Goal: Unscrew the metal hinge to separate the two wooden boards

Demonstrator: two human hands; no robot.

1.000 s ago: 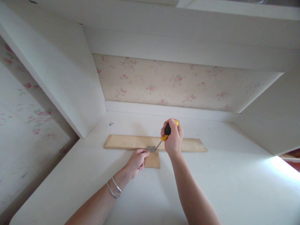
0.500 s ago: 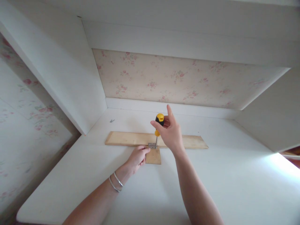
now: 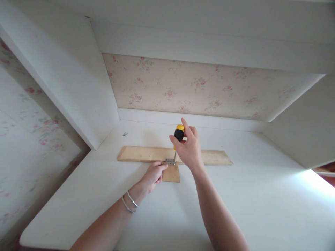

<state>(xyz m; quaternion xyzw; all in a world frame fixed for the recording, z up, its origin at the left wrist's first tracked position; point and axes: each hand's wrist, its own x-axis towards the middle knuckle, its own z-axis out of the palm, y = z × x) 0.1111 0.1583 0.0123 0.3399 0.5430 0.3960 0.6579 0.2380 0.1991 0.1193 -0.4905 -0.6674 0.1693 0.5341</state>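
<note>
A yellow and black screwdriver (image 3: pixel 179 133) stands nearly upright in my right hand (image 3: pixel 190 146), thumb and fingers round its handle. Its shaft reaches down to the right side of a small metal hinge (image 3: pixel 170 161). The hinge lies across the joint between a long wooden board (image 3: pixel 146 154) and a short wooden piece (image 3: pixel 171 173), which meet in a T shape. My left hand (image 3: pixel 155 175) grips the left edge of the short piece, its thumb beside the hinge. Two silver bangles circle the left wrist.
The boards lie on a white tabletop (image 3: pixel 248 198). Some small screws (image 3: pixel 125 134) rest behind the long board at left. White panels (image 3: pixel 75 69) enclose the surface at the sides and above, with floral wallpaper (image 3: pixel 188 85) at the back.
My right hand has turned the screwdriver handle; its fingers have shifted round it and the black grip now faces me more. My left hand and the boards stay put.
</note>
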